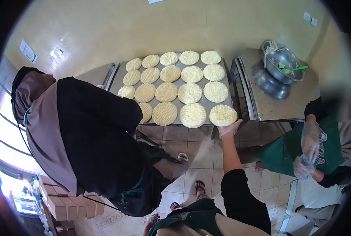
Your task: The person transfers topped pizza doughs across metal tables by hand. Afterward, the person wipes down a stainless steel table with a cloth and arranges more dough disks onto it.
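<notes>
My right hand (230, 129), in a clear glove, reaches to the table's front right corner. It cups the edge of a round pizza base (223, 115) with a pale shredded topping, its palm partly hidden under the base. More topped bases, such as this pizza base (193, 115), lie in rows on the metal table (175, 82). Some look ridged and plainer, like the pizza base (165, 113) further left. My left hand (152, 221) hangs low beside my green apron (197, 216), holding nothing I can see, its fingers slightly apart.
At the left a person in black (100, 110) leans over the table. To the right stands a co-worker in a green apron (279, 155) with gloved hands (309, 147). A second table (270, 108) holds a steel bowl (283, 63) with a green-handled utensil (299, 68). Cardboard boxes (67, 206) are stacked lower left.
</notes>
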Action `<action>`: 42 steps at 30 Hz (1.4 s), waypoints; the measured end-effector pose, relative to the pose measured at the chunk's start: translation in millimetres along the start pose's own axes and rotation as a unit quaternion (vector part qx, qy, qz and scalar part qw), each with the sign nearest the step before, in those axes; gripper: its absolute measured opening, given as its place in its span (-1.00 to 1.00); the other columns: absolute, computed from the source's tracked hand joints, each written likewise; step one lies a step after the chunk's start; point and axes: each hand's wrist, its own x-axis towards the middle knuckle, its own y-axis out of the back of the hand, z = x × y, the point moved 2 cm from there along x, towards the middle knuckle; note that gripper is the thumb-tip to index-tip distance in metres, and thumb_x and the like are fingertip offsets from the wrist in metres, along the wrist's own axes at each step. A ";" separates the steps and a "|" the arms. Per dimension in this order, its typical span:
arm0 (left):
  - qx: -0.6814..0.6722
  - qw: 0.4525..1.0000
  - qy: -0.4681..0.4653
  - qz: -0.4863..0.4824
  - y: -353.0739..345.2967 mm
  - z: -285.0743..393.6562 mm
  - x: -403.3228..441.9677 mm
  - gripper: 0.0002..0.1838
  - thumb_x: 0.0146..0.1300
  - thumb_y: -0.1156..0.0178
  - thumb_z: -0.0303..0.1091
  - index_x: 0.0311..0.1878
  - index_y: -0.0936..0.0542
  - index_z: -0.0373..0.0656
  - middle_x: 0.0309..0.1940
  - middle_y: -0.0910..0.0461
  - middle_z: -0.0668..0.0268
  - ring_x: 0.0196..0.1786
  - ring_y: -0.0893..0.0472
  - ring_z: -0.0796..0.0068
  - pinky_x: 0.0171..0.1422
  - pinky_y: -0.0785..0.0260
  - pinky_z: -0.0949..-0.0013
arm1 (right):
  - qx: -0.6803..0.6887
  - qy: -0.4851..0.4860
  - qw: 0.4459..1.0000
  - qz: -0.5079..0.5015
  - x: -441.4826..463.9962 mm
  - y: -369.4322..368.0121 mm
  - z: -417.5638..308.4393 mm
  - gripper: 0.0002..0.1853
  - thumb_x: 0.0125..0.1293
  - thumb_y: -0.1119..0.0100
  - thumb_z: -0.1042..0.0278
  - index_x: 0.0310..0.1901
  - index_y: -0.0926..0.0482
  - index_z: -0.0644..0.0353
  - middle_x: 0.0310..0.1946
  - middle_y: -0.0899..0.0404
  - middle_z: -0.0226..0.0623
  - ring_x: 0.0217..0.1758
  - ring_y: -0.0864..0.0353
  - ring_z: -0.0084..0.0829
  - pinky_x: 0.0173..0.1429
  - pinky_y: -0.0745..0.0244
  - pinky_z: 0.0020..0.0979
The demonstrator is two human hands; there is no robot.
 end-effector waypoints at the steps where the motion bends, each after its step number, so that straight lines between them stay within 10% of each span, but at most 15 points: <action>1: -0.013 1.000 0.008 0.001 -2.6 -1.3 -0.3 -0.56 0.30 0.07 -0.10 0.19 -0.35 -0.06 0.04 -0.47 0.14 0.02 -0.46 0.15 0.04 -0.36 0.19 | -0.028 0.020 0.999 0.023 10.7 11.3 0.5 -0.13 0.24 0.52 -0.45 0.32 -0.13 0.15 0.31 -0.18 -0.16 0.37 -0.15 -0.12 0.39 -0.05 0.01; 24: -0.296 0.945 0.114 0.084 -42.2 4.7 19.6 -0.55 0.29 0.01 -0.02 0.10 -0.42 -0.13 -0.08 -0.53 0.19 -0.12 -0.51 0.23 -0.11 -0.38 0.20 | 0.076 0.012 0.980 0.183 -1.9 30.7 11.5 -0.13 0.23 0.34 -0.42 0.30 -0.13 0.23 0.31 -0.17 -0.21 0.35 -0.19 -0.26 0.43 0.04 -0.13; 35: -0.402 0.905 0.082 0.112 -28.6 16.6 82.4 -0.54 0.29 -0.01 0.01 0.07 -0.45 -0.16 -0.13 -0.56 0.21 -0.19 -0.54 0.27 -0.17 -0.39 0.20 | 0.129 -0.037 0.977 0.165 2.9 38.5 17.8 -0.19 0.26 0.60 -0.40 0.26 -0.26 0.07 0.28 -0.25 -0.24 0.33 -0.23 -0.15 0.30 -0.16 0.03; 42: -0.282 0.951 -0.057 0.110 -30.9 -2.3 97.8 -0.52 0.31 0.05 0.04 0.01 -0.48 -0.19 -0.14 -0.56 0.25 -0.20 -0.53 0.34 -0.16 -0.38 0.21 | 0.016 -0.105 0.983 0.152 -18.6 18.9 14.0 -0.22 0.25 0.60 -0.38 0.36 -0.06 -0.02 0.40 0.00 -0.35 0.47 0.11 -0.23 0.43 0.31 0.00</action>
